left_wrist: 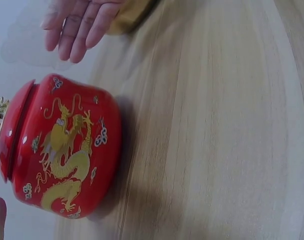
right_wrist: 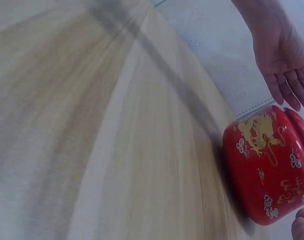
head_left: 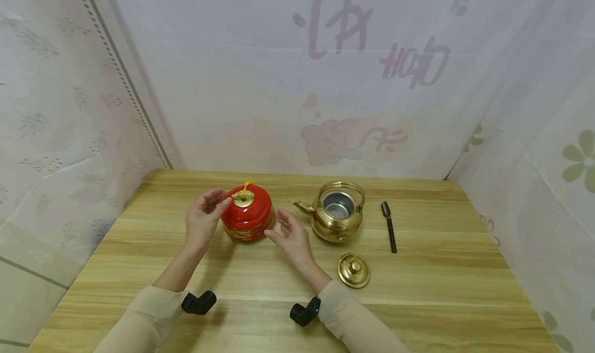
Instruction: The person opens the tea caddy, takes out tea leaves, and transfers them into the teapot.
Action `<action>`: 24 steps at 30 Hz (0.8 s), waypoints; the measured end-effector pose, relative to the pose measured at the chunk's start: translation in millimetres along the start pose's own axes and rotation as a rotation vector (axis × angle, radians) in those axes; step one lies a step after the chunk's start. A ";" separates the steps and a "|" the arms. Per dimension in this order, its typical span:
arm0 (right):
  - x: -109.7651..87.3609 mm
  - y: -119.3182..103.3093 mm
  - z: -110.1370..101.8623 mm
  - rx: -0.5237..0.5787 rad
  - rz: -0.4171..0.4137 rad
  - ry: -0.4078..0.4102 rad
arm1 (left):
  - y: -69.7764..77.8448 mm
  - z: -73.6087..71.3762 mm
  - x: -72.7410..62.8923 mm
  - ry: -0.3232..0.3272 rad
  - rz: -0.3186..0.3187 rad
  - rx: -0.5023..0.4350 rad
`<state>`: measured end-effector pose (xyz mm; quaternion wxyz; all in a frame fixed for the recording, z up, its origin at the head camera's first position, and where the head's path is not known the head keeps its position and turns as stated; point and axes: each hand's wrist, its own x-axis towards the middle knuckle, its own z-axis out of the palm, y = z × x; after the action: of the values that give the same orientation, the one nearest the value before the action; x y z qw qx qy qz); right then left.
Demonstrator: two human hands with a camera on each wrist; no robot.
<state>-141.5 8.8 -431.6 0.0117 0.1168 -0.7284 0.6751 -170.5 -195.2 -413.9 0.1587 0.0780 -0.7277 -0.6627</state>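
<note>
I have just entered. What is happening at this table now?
A person's left hand and right hand are on either side of a round, glossy red lidded jar with golden dragons; neither grips it. To its right stands an uncovered gold-coloured metal teapot with a grey perforated strainer inside. A round golden knobbed lid lies nearer the person; a slim dark scoop lies farther right.

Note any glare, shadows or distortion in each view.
Head view: bright glints on the gold kettle and gold lid, soft shadows on the table; left wrist view: image turned sideways, small white highlights on the red jar; right wrist view: a long shadow runs to the jar, and the table edge bows.
</note>
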 end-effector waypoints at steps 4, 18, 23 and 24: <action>7.3 11.7 2.7 0.006 0.015 -0.006 | -1.7 0.0 2.1 -0.022 -0.006 0.016; 32.0 44.7 10.2 -0.036 0.065 -0.075 | -1.4 2.4 9.3 -0.126 -0.009 0.103; 36.4 45.2 12.7 -0.031 0.029 -0.112 | -4.3 4.0 13.9 -0.145 -0.025 0.130; 37.0 45.6 13.1 -0.027 0.022 -0.117 | -4.2 4.4 14.1 -0.148 -0.023 0.140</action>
<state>-184.1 -7.0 -470.9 -0.0367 0.1478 -0.7380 0.6574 -185.6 -196.1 -416.5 0.0909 0.0479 -0.7812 -0.6158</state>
